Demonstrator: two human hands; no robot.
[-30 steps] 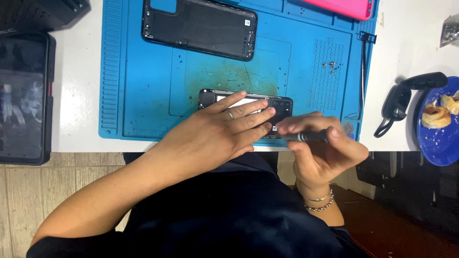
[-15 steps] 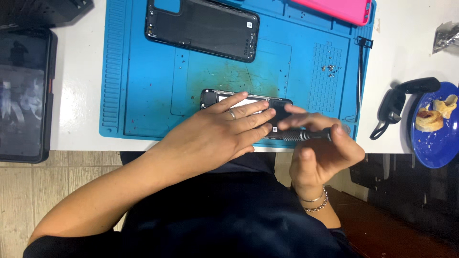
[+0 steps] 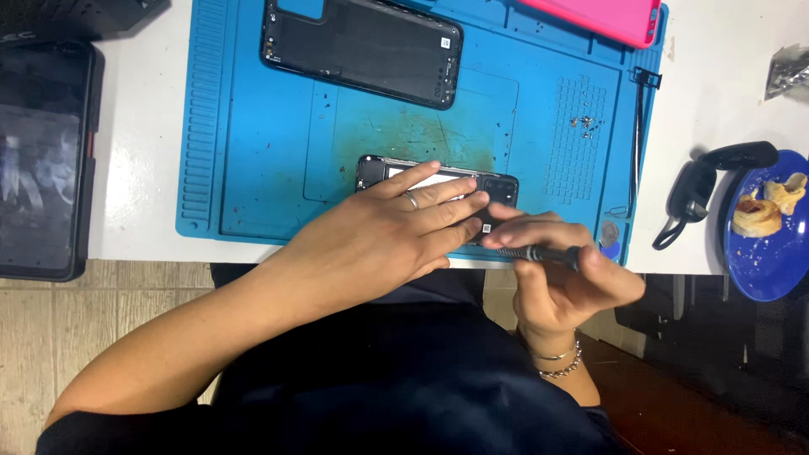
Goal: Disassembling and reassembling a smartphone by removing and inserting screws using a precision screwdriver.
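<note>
The right hand (image 3: pixel 565 278) has its fingers curled tight around a slim black screwdriver (image 3: pixel 539 252), its tip pointing left toward the fingertips of the other hand. The left hand (image 3: pixel 379 236) lies flat, fingers spread and extended, pressing down on an opened phone (image 3: pixel 438 181) that sits under and just beyond them on the blue work mat (image 3: pixel 253 160). Past the fingers, farther up the mat, lies a black phone back cover (image 3: pixel 362 46); a few tiny screws (image 3: pixel 583 125) sit up to the right. A pink case (image 3: pixel 598 17) lies at the mat's far edge on the tabletop (image 3: pixel 716 76).
</note>
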